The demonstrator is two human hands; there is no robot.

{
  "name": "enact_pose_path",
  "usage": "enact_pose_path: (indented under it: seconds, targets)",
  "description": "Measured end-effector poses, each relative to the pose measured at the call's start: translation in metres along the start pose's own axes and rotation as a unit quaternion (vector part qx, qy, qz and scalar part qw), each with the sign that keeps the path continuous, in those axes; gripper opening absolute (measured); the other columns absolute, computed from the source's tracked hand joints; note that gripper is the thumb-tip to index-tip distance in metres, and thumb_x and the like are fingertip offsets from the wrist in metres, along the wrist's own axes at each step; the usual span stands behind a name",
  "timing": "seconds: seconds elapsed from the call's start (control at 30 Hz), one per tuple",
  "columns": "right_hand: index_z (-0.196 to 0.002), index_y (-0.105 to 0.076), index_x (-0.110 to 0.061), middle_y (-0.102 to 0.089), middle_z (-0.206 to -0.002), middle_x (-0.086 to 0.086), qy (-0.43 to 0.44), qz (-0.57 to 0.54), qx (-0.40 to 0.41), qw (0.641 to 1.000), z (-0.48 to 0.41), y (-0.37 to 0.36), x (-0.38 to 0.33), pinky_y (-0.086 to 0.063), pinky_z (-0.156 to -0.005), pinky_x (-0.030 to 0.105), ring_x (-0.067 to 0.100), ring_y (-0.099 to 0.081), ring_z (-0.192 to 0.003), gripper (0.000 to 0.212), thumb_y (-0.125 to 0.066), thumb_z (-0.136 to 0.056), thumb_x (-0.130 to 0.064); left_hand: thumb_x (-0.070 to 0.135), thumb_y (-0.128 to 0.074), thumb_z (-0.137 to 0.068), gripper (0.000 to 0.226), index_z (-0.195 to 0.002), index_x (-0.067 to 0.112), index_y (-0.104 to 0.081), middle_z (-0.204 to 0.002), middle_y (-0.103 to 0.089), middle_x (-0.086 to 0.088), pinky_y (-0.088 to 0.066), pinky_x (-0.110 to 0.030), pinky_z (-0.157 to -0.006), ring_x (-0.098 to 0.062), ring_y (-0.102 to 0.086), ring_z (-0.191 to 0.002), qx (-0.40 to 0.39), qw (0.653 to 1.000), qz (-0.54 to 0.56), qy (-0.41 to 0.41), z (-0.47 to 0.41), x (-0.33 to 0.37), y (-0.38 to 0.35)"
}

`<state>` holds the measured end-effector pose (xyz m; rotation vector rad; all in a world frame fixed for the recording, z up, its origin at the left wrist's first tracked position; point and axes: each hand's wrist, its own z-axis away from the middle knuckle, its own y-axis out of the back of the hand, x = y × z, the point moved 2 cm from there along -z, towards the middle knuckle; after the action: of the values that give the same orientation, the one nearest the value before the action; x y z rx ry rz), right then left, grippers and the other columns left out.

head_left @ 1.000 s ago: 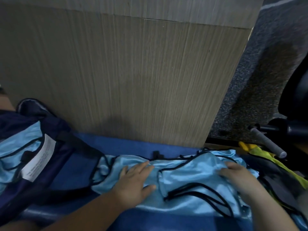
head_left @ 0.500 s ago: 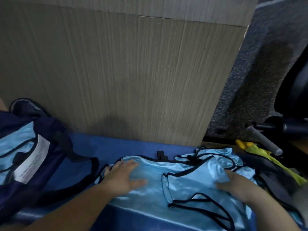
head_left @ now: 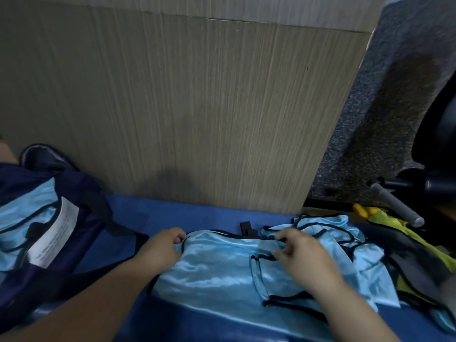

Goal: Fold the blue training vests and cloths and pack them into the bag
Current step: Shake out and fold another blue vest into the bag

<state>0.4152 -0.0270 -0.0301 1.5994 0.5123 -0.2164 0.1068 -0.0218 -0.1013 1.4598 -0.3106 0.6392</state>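
1. Vest (head_left: 217, 270), light blue, black-trimmed. Lay spread flat on blue mat (head_left: 158, 215), nearest the wearer. Judged featherlight, limp, glossy and slippery; apt to slide out of a fold unless pressed down.
2. Left hand (head_left: 160, 251). Curled over the vest's far left corner, trim pinched.
3. Right hand (head_left: 304, 264). Curled on the far edge toward the right, trim pinched likewise. Judged the best hold: the black trim, firmer and less slick than the satin.
4. Loose vests (head_left: 345, 239). Heaped unfolded just right of the spread vest, touching it.
5. Bag (head_left: 84, 208), navy, at left. Stood open, with packed vests (head_left: 22, 215) already inside.
6. Wood panel (head_left: 197, 107). Stood upright behind everything.
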Motion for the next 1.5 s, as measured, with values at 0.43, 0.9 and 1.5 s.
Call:
enact_pose_path:
  seconds: [0.43,0.9,1.5]
  targets:
    - [-0.137,-0.044,-0.039,-0.064,-0.108,-0.008,0.086,-0.095,-0.170,0.977,-0.023,-0.095,-0.094,-0.043,-0.090,0.024,0.013,-0.059,-0.109,0.062,-0.059,-0.083,-0.064,0.065,-0.077,-0.058,0.106,-0.145,0.043,-0.021,-0.137,-0.024,0.026,-0.013,-0.030,-0.114,-0.003,-0.019,-0.136,-0.027,0.983,-0.115,-0.138,0.049,0.010,-0.015]
    - [-0.076,-0.048,-0.026,-0.063,-0.064,-0.007,0.045,-0.105,-0.284,0.952,-0.032,-0.076,-0.058,-0.046,-0.056,0.021,0.014,-0.071,-0.070,0.015,-0.061,-0.081,-0.023,0.031,-0.072,-0.083,0.027,-0.083,0.051,-0.054,-0.112,-0.052,0.023,-0.038,-0.020,-0.099,-0.001,-0.044,-0.111,-0.065,0.986,-0.073,-0.136,-0.008,-0.009,0.003]
    - [-0.070,-0.058,-0.030,-0.057,-0.073,-0.007,0.143,-0.207,-0.418,0.873,-0.037,-0.037,-0.035,-0.040,-0.068,0.030,0.010,-0.050,-0.070,0.019,-0.077,-0.071,-0.023,0.045,-0.039,-0.101,0.036,-0.095,0.013,-0.054,-0.090,-0.059,-0.001,-0.047,-0.031,-0.077,-0.015,-0.055,-0.082,0.021,0.992,0.118,0.030,-0.032,-0.005,0.009]
